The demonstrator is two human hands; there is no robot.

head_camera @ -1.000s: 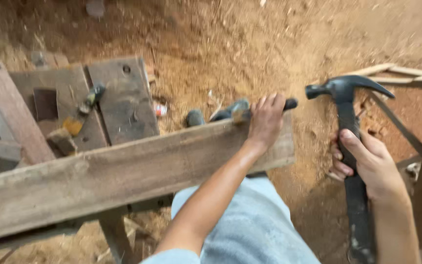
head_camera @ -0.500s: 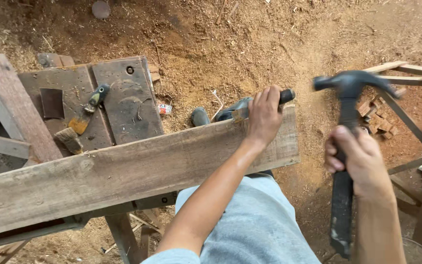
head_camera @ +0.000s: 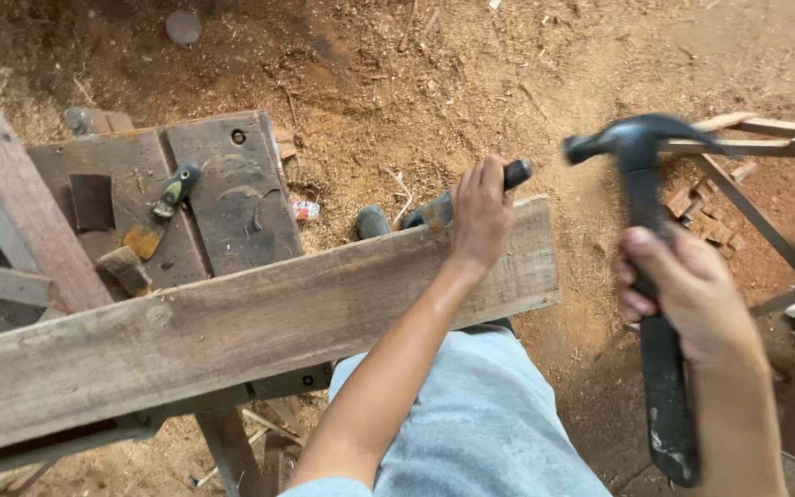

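1. The right hand [head_camera: 683, 290] is wrapped tight round the handle of a black claw hammer [head_camera: 646, 276], about midway along it; the head is up and off past the right end of the plank [head_camera: 259, 322], clear of the wood.
2. The left hand [head_camera: 480, 216] rests on the plank's far edge near its right end, fingers curled round a dark-handled tool [head_camera: 471, 193] that lies along that edge. What sort of tool it is I cannot tell; only its dark end pokes out beyond the fingers.
3. The hammer looks head-heavy and stiff. A grip lower on the handle would likely give more swing, the present one more control. The handle seems smooth and a little scuffed near its foot.
4. The plank is long, thick and weathered, probably heavy and rigid, rough rather than slippery. It lies across a wooden bench [head_camera: 223, 193] and juts out over the person's lap, its right end unsupported.
5. On the bench behind the plank lie a scraper [head_camera: 163, 207] with a green and black handle, a small wood block [head_camera: 126, 269] and a dark square piece [head_camera: 92, 201].
6. The ground [head_camera: 397, 83] is sawdust and dirt. A frame of thin slats [head_camera: 756, 138] stands close beside the hammer head at the right and could crowd a wide swing. The left fingers sit nearest to the hammer's side of the plank.
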